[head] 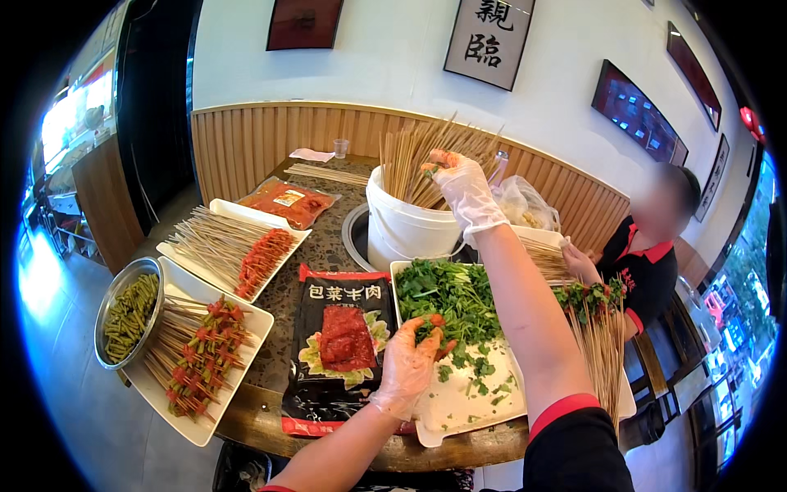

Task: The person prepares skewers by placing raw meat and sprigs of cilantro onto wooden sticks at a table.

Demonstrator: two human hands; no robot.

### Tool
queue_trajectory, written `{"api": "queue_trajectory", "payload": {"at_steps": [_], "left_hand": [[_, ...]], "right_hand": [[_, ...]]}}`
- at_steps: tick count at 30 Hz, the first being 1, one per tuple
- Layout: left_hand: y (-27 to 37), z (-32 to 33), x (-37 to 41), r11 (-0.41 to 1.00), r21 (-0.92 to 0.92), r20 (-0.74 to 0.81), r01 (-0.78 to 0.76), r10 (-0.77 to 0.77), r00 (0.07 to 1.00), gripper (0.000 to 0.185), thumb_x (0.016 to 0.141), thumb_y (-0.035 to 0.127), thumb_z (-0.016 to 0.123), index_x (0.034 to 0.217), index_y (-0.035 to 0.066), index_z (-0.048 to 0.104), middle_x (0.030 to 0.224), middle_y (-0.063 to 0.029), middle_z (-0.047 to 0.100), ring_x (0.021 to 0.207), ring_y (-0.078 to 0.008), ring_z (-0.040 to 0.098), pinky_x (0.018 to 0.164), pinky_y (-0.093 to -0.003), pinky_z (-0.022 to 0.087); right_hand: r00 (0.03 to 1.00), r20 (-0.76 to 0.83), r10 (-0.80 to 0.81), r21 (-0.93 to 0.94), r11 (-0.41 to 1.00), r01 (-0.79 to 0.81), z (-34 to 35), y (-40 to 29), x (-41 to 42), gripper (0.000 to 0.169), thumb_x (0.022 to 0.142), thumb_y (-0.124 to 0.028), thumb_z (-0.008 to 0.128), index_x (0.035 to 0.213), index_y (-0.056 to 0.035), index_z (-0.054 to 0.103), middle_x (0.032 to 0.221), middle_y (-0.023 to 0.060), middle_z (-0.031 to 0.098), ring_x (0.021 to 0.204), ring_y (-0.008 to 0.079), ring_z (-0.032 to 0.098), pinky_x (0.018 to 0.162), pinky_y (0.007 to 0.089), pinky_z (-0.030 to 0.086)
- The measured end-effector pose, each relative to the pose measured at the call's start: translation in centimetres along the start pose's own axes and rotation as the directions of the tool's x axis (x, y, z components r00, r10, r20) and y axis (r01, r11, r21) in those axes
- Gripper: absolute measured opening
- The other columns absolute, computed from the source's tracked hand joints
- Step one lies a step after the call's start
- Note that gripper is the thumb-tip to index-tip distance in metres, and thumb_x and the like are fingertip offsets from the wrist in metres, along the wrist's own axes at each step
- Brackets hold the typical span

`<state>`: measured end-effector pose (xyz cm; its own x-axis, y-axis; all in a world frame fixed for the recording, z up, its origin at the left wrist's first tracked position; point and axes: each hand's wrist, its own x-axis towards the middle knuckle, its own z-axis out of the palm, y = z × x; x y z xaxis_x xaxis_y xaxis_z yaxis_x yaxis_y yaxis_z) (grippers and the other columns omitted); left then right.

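My left hand point(407, 360), in a clear plastic glove, curls around a small bunch of cilantro at the near left of a white tray point(455, 409). Orange-red sauce coats its fingertips. Chopped cilantro point(449, 292) fills the far part of that tray, with loose leaves scattered nearer me. Above a white plastic bucket point(409, 227), my gloved right hand point(461, 187) reaches to the bamboo skewers point(403, 163) standing in it. Its fingers are sauce-stained, and a green bit clings to them. Whether they grip a skewer cannot be told.
Left are two trays of skewered food, one with red meat point(264, 261), one with green pieces point(206, 363), and a metal bowl of cut green beans point(130, 317). A black food packet point(338, 353) lies centrally. A co-worker point(652, 246) sits right, near cilantro skewers point(593, 301).
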<state>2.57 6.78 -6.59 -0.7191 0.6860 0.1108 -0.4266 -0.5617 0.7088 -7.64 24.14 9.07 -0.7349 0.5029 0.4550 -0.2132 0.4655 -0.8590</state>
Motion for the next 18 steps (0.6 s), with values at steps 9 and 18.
{"api": "queue_trajectory", "payload": {"at_steps": [9,18], "left_hand": [[0.2,0.3,-0.1,0.999,-0.025,-0.026,0.039,-0.039,0.999,0.017,0.088,0.001,0.049,0.105,0.0,0.048,0.089,-0.0037,0.052,0.078,-0.0092,0.054,0.08,-0.0292,0.054],[0.7,0.0,0.1,0.999,-0.014,-0.014,0.04,-0.04,0.999,0.017,0.088,0.002,0.049,0.104,-0.001,0.047,0.096,-0.0061,0.052,0.083,-0.0115,0.055,0.079,-0.0293,0.054]], "right_hand": [[0.967,-0.027,-0.253,-0.351,0.908,0.227,-1.2,0.7,4.1,0.014,0.078,-0.01,0.056,0.083,-0.0122,0.069,0.064,0.0011,0.061,0.05,0.008,0.048,0.049,0.0245,0.04],[0.796,-0.169,-0.581,-0.282,0.802,0.526,-10.9,-16.7,-2.3,0.019,0.089,-0.016,0.051,0.102,-0.0088,0.062,0.085,0.0041,0.065,0.068,0.0063,0.06,0.06,0.0163,0.047]]}}
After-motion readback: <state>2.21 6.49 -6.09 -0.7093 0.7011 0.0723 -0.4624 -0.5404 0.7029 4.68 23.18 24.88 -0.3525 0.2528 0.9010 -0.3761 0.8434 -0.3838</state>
